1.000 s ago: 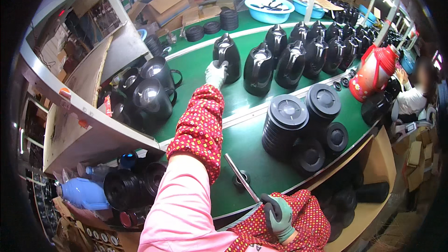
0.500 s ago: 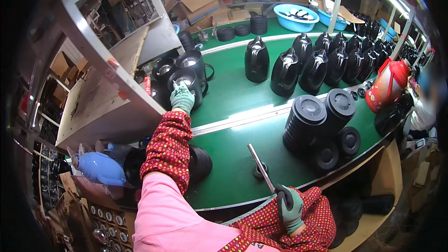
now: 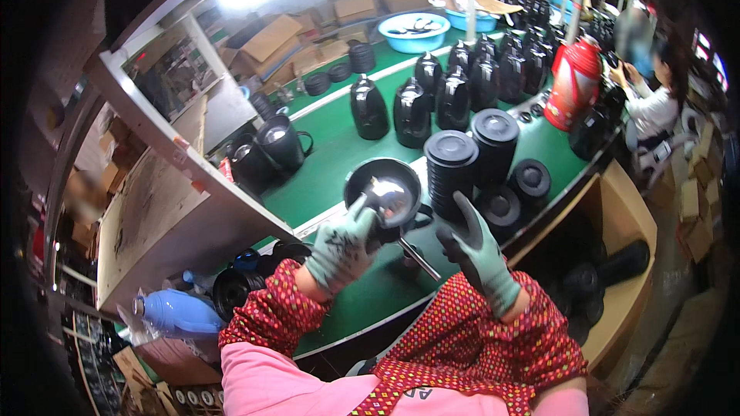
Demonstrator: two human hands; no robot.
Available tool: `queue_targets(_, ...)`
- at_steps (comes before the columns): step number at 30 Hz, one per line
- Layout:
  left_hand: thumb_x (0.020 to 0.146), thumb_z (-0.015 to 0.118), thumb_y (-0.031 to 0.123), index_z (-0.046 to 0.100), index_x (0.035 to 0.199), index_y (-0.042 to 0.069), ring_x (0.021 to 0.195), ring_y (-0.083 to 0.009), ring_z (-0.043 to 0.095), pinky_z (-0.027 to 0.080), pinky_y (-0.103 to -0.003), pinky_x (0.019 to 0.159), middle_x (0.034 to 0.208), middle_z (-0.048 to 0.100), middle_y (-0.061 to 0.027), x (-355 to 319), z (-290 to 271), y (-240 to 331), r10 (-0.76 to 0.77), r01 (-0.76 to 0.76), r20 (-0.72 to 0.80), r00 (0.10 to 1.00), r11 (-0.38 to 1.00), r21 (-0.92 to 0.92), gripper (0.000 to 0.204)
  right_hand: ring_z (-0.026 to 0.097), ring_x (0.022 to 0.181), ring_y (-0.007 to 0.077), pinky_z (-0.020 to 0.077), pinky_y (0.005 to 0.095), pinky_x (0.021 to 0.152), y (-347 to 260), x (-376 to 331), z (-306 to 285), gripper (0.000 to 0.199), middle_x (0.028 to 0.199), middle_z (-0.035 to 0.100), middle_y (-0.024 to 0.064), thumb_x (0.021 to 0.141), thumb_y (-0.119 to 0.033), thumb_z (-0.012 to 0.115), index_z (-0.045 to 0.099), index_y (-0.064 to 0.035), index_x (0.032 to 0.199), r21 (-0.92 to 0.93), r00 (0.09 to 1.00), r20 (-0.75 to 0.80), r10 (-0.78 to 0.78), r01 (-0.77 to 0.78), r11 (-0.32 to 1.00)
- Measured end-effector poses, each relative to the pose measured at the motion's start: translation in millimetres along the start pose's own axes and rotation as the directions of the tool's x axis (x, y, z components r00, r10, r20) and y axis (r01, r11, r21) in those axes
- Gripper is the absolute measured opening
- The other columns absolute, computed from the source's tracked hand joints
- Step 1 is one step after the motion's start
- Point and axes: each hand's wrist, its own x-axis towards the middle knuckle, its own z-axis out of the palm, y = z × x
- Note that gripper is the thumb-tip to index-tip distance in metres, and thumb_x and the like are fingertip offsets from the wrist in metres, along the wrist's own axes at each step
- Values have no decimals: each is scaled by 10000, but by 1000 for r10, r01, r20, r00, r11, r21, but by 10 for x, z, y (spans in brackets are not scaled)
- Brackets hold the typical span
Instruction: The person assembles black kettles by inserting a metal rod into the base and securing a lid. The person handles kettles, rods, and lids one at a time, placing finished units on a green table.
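Observation:
A black jug with a shiny silvery inside is tilted so that its open mouth faces me. My gloved left hand grips it by the near left rim, thumb over the edge. Its handle sticks out on the right. My gloved right hand is just right of the jug, thumb and fingers apart, holding nothing. Between the hands and below the jug, a metal rod slants over the bench edge. A tall stack of black round lids stands just beyond my right hand.
Two more open black jugs stand at the left beside a metal frame post. Finished-looking black jugs fill the green bench farther back. A red flask stands at right; a cardboard box holds black parts. A co-worker sits beyond.
My left hand has taken a jug from the group at left and brought it toward me. My right hand has let go of the metal rod, risen and opened.

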Motion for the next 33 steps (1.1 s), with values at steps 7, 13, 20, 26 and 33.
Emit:
queue_targets(7, 822, 842, 130, 695, 1143, 42, 762, -353, 756, 617, -397, 732, 1421, 628, -270, -133, 71, 810, 347, -307, 55, 936, 884, -354, 364, 626, 1253, 193, 501, 357, 1093, -151, -495, -474, 582, 1393, 661, 122, 971, -215, 778, 562, 31, 1452, 260, 987, 95, 127, -148, 954)
queue_targets(13, 950, 733, 21, 430, 1512, -37, 1118, -261, 717, 583, -340, 939, 1345, 634, -231, -392, 761, 620, -483, 291, 275, 831, -43, -956, 641, 690, 1137, 201, 548, 345, 1023, -362, -1322, -1042, 659, 1300, 697, 110, 991, -417, 758, 566, 20, 1445, 252, 979, 26, 203, -203, 946)
queue_targets(20, 1043, 685, 298, 460, 1569, 0, 1361, -246, 588, 441, -401, 1198, 1539, 564, -147, -507, 924, 924, 323, 704, 656, 682, -532, -470, 646, 603, 1326, 230, 447, 405, 1171, -306, -1217, -1134, 822, 1463, 629, 148, 848, -235, 888, 499, 39, 1518, 222, 907, 302, 294, -366, 904)
queue_targets(26, 1097, 592, 237, 596, 1397, -17, 1137, -236, 690, 576, -408, 1019, 1337, 680, -169, -862, 1973, 513, 391, 482, 600, 698, -876, 11, 393, 500, 1446, 268, 411, 412, 1199, 241, -359, -943, 745, 1581, 518, 180, 978, -346, 757, 464, -16, 1579, 223, 913, 374, 163, -259, 940)
queue_targets(33, 1130, 514, 219, 530, 1462, -6, 1260, -260, 649, 565, -413, 1075, 1438, 609, -189, -975, 1571, 380, 98, 609, 689, 718, -568, -554, 401, 244, 1524, 575, 208, 665, 1230, 1266, 926, -1255, 1042, 1668, 253, 356, 813, -850, 635, 303, -370, 1677, -964, 966, -260, -14, -258, 69)
